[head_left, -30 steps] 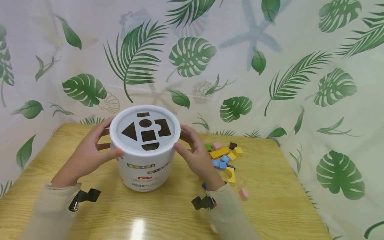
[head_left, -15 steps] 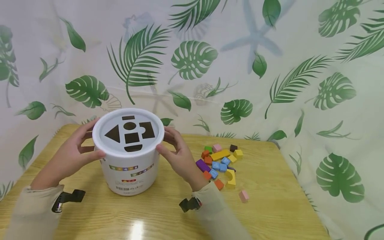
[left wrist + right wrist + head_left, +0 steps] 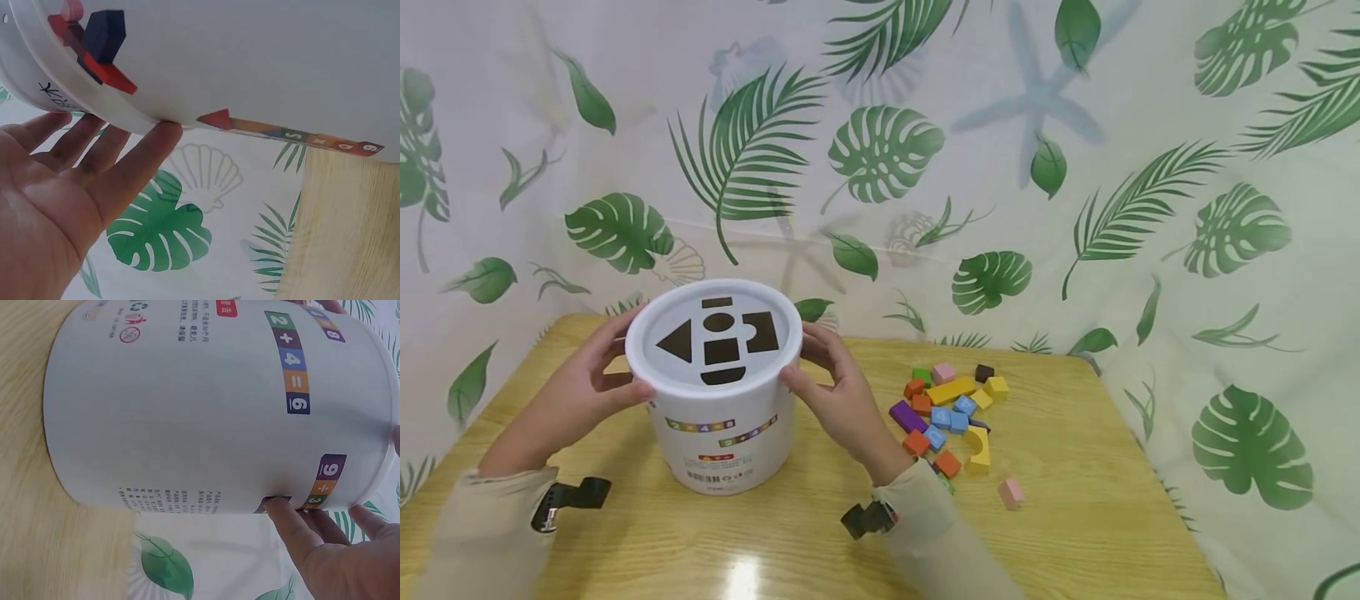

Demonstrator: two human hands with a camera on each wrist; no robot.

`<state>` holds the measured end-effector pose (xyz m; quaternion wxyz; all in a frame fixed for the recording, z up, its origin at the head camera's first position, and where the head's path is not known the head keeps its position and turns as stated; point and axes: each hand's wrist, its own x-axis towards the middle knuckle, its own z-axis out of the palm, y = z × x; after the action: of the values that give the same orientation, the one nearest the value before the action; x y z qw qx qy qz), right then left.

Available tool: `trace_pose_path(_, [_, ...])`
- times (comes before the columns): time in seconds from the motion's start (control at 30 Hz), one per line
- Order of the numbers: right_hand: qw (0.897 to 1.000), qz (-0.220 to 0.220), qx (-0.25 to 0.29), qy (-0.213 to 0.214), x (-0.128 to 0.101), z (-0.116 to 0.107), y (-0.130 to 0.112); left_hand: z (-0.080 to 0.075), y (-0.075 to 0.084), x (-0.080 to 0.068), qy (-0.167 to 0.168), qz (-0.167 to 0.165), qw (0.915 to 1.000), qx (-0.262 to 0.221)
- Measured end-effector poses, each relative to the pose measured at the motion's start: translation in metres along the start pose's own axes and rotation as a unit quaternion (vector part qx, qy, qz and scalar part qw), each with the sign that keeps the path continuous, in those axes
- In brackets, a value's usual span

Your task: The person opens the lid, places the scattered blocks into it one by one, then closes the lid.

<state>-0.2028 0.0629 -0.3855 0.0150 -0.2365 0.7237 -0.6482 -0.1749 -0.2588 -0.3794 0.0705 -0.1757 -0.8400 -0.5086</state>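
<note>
A white bucket (image 3: 715,450) with printed sums and a barcode stands upright at the left of the table in the head view. Its white lid (image 3: 758,367) has cut-outs, among them a triangle, a circle and a square. My left hand (image 3: 576,387) grips the bucket's left side near the rim, thumb in front and fingers behind. On the opposite side my right hand (image 3: 838,396) holds it the same way. In the left wrist view, the left fingertips (image 3: 167,128) touch the wall just below the rim. The right fingers (image 3: 294,531) press the wall in the right wrist view.
Several coloured toy blocks (image 3: 951,390) lie in a loose pile to the right of my right hand. A pink block (image 3: 1011,493) lies apart, nearer the front. Behind the wooden table (image 3: 1075,467) hangs a leaf-print cloth (image 3: 880,233).
Both hands have shifted the bucket left and slightly nearer, mostly in the first half second. More of the block pile now shows beside the right arm.
</note>
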Motion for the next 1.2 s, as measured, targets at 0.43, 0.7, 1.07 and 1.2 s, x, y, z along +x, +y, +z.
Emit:
trace_pose_path(0.43, [0.994,-0.035,-0.100,0.013,-0.009,-0.012,0.012,0.010,-0.002,0.006,0.055,0.017,0.9982,-0.016])
trace_pose_path(0.7, [0.911,-0.224,-0.344,0.045,-0.007,-0.010,0.002,0.015,-0.009,0.007,0.029,0.011,0.9990,-0.031])
trace_pose_path(1.07, [0.793,-0.372,-0.482,0.018,0.001,-0.007,-0.026,0.016,-0.010,0.008,0.015,-0.005,0.9996,-0.023])
trace_pose_path(1.2, [0.768,-0.384,-0.512,-0.010,0.001,-0.006,-0.036,0.016,-0.010,0.009,0.012,-0.008,0.9996,-0.025])
